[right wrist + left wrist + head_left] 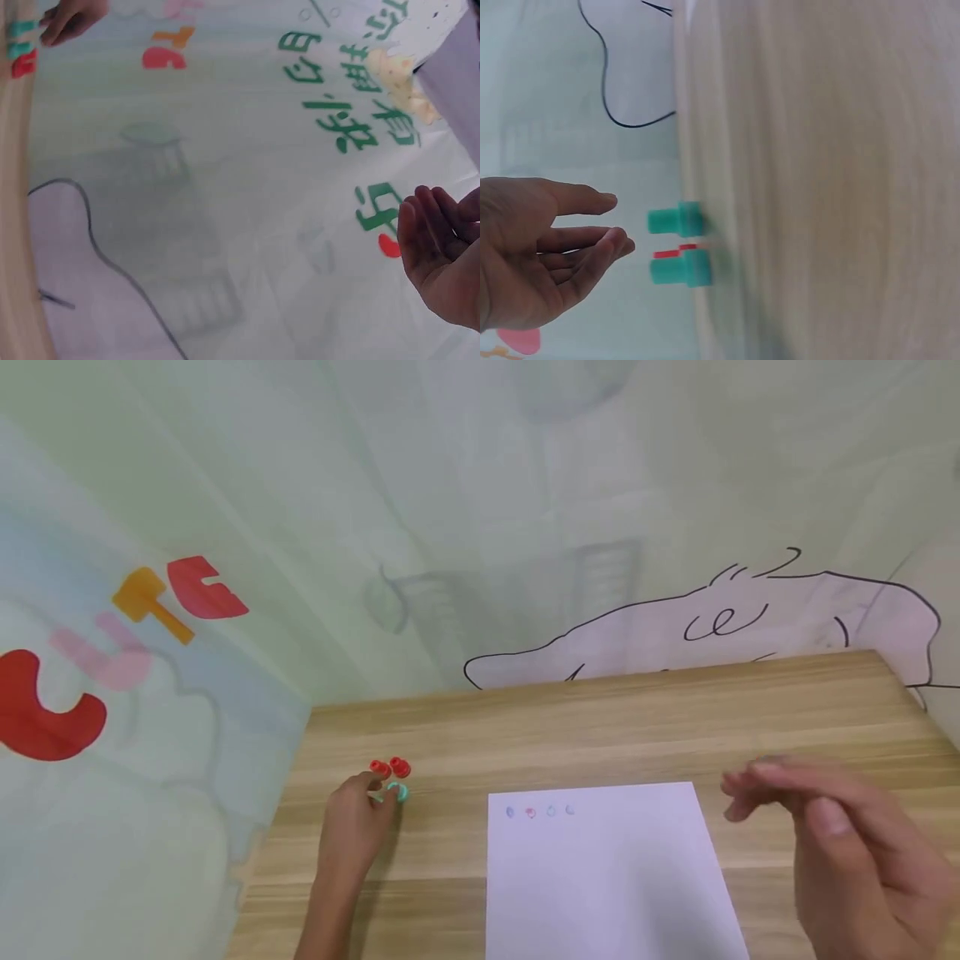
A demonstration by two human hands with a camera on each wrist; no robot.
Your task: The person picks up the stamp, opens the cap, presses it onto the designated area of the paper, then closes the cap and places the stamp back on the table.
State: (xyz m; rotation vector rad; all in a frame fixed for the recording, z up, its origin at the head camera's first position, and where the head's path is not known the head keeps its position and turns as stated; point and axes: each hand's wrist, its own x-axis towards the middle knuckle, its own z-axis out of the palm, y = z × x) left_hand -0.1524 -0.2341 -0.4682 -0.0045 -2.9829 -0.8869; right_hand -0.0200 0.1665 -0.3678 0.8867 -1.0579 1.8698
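Two small teal stamps [678, 220] stand side by side on the table, each with a narrow handle on a wider base. Behind them are two red stamps [401, 767], mostly hidden in the left wrist view. My left hand [551, 255] is beside the teal pair, fingers loosely bent, with a gap between fingertips and handles in that view. From the head view, this hand overlaps part of the teal stamps. My right hand [862, 852] is raised to the right of a white paper sheet [600, 885], fingers bent, holding nothing.
Several small round coloured prints [530, 812] run in a row along the paper's top left. The wooden table [600, 727] ends at a printed cloth backdrop [487, 527] behind and to the left.
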